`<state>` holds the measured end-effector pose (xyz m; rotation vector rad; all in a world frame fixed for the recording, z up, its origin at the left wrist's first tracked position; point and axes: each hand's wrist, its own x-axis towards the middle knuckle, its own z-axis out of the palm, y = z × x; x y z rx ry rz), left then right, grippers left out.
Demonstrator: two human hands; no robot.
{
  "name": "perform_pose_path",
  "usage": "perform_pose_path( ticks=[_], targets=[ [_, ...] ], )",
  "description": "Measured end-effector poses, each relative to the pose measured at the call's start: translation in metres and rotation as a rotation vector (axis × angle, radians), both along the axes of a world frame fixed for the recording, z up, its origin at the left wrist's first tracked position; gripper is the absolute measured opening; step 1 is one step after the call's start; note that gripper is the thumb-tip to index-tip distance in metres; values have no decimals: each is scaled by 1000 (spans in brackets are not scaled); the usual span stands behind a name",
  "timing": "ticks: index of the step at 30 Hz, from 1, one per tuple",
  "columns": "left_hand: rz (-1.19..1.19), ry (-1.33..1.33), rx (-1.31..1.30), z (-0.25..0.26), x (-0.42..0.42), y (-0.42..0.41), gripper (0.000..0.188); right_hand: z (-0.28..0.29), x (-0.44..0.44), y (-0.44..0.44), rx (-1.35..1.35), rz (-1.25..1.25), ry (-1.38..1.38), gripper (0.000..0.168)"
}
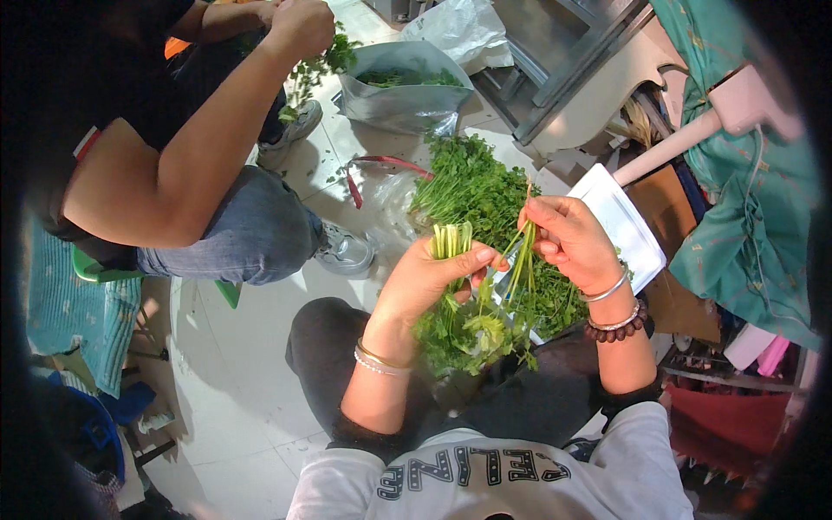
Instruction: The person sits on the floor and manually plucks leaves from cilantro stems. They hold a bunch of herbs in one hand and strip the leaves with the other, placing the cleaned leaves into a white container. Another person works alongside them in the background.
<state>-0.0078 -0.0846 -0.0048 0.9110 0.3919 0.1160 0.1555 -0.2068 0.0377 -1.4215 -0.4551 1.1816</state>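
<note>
My left hand point(442, 273) grips a bundle of green herb stems point(452, 240), likely coriander, with the cut ends up and the leaves point(478, 335) hanging over my lap. A few thin stems point(523, 266) are pinched at the root end by my right hand point(559, 237), their leaves drooping beside the bundle. My left thumb and forefinger reach toward these stems; whether they touch is unclear. Beyond my hands a large heap of the same leafy herb point(471, 182) lies partly on clear plastic point(390, 201). More leaves point(562, 302) lie below my right hand.
At the left sits another person point(214, 162) holding herbs point(331, 55). An open silvery bag point(403, 107) with greens inside stands ahead on the tiled floor point(240, 364). A red strap point(390, 159) lies near the heap. To the right are a white tray-like object point(621, 224) and green cloth point(728, 227).
</note>
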Motion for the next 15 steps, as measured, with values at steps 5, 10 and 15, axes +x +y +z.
perform_pose_path(
  ticks=[5, 10, 15],
  targets=[
    [42, -14, 21, -9, 7, 1, 22, 2, 2, -2, 67, 141, 53, 28],
    [26, 9, 38, -13, 9, -6, 23, 2, -7, 1, 21, 151, -29, 23],
    [53, -12, 155, -8, 10, -9, 19, 5, -11, 1, 28, 194, -158, 25]
  ],
)
